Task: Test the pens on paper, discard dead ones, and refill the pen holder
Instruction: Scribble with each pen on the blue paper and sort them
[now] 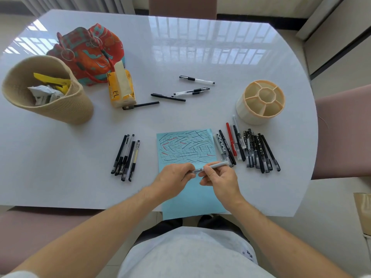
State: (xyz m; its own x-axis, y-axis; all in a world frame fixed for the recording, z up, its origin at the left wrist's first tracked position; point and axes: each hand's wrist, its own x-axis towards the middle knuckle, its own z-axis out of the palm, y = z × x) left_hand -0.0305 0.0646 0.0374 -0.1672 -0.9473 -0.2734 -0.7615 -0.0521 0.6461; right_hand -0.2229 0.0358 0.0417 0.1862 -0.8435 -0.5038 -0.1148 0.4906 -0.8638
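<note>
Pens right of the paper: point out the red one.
The red pen lies third from the left in the right pile, between black pens, its tip end toward the holder. All others are black, grey or patterned.

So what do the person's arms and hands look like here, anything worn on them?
Both forearms are bare up to the frame's bottom edge. The left hand and right hand show no gloves, and no rings, watch or bands are visible. A light sleeve edge shows at the bottom left corner. Some hair shows on the forearms.
</note>
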